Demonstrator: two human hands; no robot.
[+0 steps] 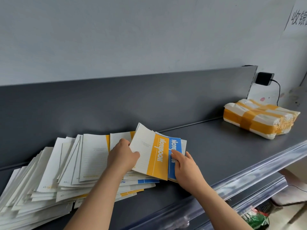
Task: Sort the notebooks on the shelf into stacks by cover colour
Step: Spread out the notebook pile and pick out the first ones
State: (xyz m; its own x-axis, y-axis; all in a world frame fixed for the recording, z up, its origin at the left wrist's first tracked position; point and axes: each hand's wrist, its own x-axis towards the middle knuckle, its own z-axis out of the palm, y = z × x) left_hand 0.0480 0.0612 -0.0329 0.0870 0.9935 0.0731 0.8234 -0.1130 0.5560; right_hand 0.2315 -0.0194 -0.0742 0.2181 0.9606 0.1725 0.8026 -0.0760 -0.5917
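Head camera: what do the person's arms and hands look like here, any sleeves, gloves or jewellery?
Both forearms are bare to the frame's lower edge, with no sleeves showing. The left hand and right hand wear no gloves; no rings, watch or bracelets are visible on the fingers or wrists.

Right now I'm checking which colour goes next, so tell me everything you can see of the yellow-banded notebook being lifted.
The yellow-banded notebook is a thin paper booklet, white cover with a wide yellow band printed "Notebook" in white. It is tilted up off the fanned pile. The left hand grips its left edge, thumb on the cover. It overlaps a blue-banded notebook, where the right hand rests.
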